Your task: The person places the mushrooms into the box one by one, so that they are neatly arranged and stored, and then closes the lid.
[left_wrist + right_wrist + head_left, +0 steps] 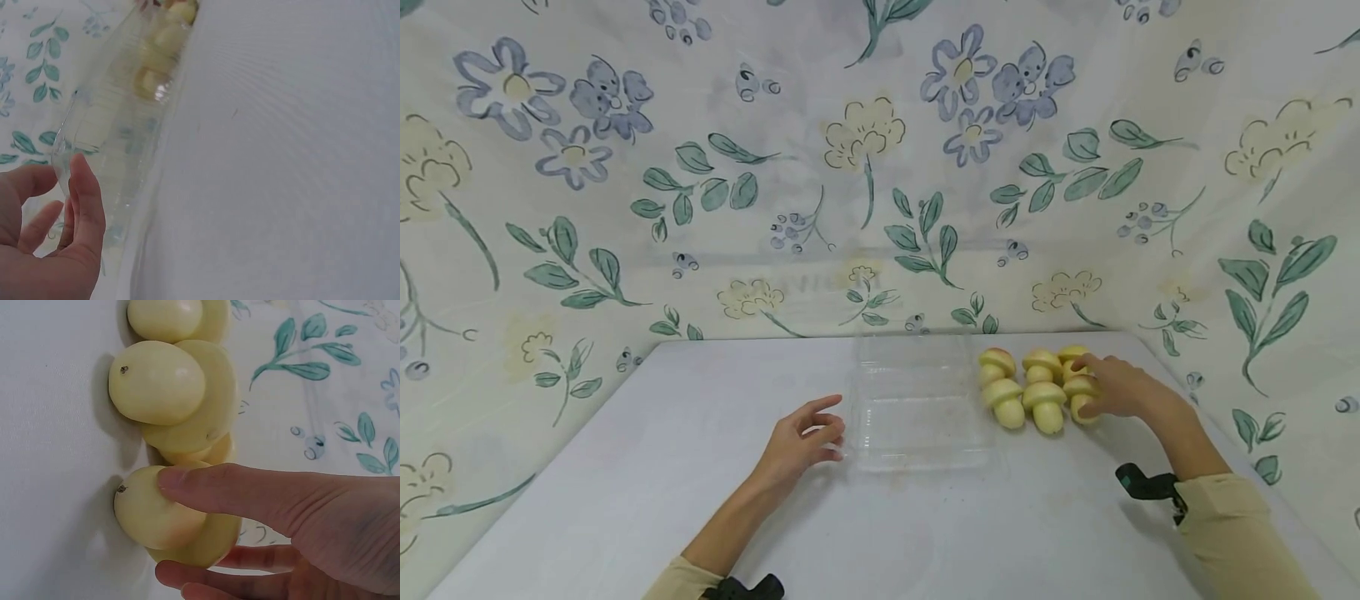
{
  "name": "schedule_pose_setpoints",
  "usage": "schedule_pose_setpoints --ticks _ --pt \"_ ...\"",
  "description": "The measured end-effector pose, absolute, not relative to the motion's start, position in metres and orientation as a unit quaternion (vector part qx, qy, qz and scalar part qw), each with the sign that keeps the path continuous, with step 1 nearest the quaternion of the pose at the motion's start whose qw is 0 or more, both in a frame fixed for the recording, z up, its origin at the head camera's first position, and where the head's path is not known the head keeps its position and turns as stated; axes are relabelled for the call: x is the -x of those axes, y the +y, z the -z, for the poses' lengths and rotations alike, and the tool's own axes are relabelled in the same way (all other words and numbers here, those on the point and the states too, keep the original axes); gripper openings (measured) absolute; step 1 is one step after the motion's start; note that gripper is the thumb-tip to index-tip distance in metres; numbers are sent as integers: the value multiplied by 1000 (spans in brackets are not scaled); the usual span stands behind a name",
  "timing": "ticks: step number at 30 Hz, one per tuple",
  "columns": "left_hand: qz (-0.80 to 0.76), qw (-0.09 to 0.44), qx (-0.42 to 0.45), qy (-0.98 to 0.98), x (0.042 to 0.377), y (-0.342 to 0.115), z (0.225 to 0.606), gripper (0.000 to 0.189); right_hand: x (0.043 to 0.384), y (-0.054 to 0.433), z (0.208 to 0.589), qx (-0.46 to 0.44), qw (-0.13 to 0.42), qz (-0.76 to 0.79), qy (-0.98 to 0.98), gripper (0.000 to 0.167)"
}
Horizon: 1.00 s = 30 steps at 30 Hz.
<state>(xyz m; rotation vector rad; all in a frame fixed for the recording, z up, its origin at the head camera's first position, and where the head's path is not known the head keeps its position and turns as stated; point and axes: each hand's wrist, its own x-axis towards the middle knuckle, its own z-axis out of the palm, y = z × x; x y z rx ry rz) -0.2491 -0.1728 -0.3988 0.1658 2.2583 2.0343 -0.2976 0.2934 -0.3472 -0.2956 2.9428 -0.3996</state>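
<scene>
Several pale yellow, mushroom-shaped fruits (1045,406) sit in a cluster on the right side of the table, each with a rounded base and a wider cap. My right hand (1123,387) reaches to the rightmost front fruit (159,515). In the right wrist view its thumb lies on the rounded base, and the fingers curve round the cap's other side. A clear plastic box (925,417) stands left of the fruits. My left hand (805,440) is at the box's left edge, fingers loosely bent, fingertips right at the thin clear wall (62,147).
Under everything is a white table (715,392), its back edge against a floral-printed cloth (865,167). A black wrist device (1150,485) is worn on the right arm, and another (745,588) on the left. Both sleeves (1232,525) are beige.
</scene>
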Motion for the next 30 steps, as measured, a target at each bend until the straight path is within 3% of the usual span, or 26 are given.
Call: schedule_pose_setpoints --ticks 17,30 --pt "-692 70 -10 718 264 -165 396 49 295 292 350 79 104 162 978 77" --pt "-719 79 -8 690 268 -167 396 50 297 292 351 101 99 168 976 75"
